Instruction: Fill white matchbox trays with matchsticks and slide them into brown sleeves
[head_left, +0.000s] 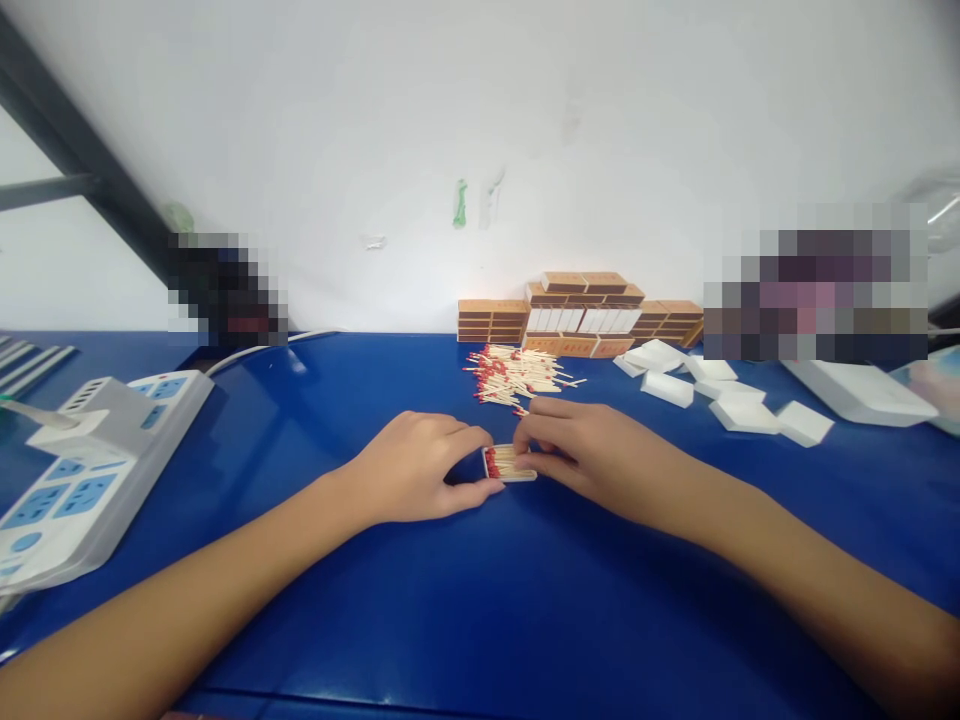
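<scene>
left forearm [225,580] and right forearm [787,570] bare, slim, uncovered as far up as shows. left grip [420,465], right grip [592,450] bare too, slender fingers, short plain nails.

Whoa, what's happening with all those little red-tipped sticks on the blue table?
A person's left hand and right hand pinch a small white tray of red-tipped matches between them, flat on the blue table. Just behind it lies a loose pile of matches. Brown matchboxes are stacked against the wall, white trays lie scattered to the right, and a power strip sits at the left.
</scene>
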